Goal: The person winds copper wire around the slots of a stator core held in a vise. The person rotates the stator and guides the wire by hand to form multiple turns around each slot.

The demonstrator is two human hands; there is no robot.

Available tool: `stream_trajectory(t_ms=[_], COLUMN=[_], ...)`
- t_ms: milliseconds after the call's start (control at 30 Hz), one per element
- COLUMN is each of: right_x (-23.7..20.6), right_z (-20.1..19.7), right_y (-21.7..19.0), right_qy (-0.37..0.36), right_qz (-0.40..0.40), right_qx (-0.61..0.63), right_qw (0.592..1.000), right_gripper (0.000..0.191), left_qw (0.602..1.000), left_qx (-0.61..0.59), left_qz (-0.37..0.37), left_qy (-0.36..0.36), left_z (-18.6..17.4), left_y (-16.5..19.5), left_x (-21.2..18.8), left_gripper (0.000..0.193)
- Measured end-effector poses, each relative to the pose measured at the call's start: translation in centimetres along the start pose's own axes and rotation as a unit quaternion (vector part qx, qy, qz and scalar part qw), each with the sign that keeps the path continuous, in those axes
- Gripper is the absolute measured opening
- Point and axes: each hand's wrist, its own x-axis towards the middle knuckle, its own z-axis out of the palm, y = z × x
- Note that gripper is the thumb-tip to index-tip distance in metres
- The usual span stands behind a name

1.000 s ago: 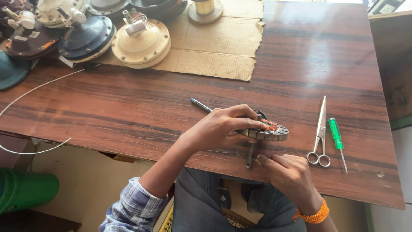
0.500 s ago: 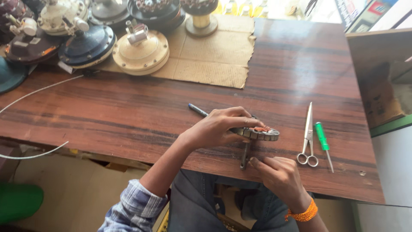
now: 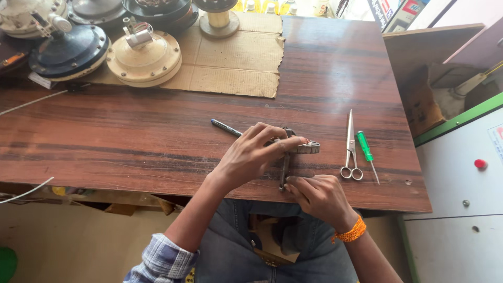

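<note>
My left hand (image 3: 250, 155) lies over a round metal ring-shaped part (image 3: 308, 147) near the front of the wooden table (image 3: 157, 136), fingers gripping its rim. My right hand (image 3: 317, 195) sits at the table's front edge and pinches the lower end of a thin dark metal tool (image 3: 285, 166) that runs under the ring part. A dark pen (image 3: 226, 127) pokes out from behind my left hand. Most of the ring part is hidden by my fingers.
Steel scissors (image 3: 350, 147) and a green-handled screwdriver (image 3: 365, 149) lie right of my hands. Cardboard (image 3: 236, 63) covers the far side, with a cream round motor housing (image 3: 144, 57), a dark blue one (image 3: 68, 52) and a wire spool (image 3: 219, 20). A white cabinet (image 3: 461, 183) stands at right.
The view has shifted, so the table and hands sit a little left and higher in frame. My hands keep the same hold on the ring part and the tool.
</note>
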Motion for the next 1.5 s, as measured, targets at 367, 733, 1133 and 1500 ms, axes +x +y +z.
stream_trajectory(t_ms=[367,733,1133,1500], right_x=[0.3,1.1,10.0,10.1], right_z=[-0.3,-3.8,-6.1,-4.1], right_y=[-0.5,-2.0,-2.7,4.2], right_qy=[-0.012,-0.011,-0.01,-0.002], right_qz=[-0.011,0.088,0.198,0.332], right_qx=[-0.029,-0.043,0.009,0.155], right_qw=[0.999,0.995,0.98,0.93], right_gripper=[0.015,0.014,0.005,0.006], left_qw=[0.986,0.979,0.7,0.648], left_qx=[0.139,0.181,-0.561,-0.55], left_qz=[0.074,0.096,-0.372,-0.443], left_qy=[0.06,-0.001,0.242,0.286], left_z=[0.1,0.8,5.4,6.7], left_y=[-0.5,-0.4,4.6,4.7], left_x=[-1.8,-4.4,-3.8,-1.8], left_gripper=[0.072,0.034,0.012,0.013])
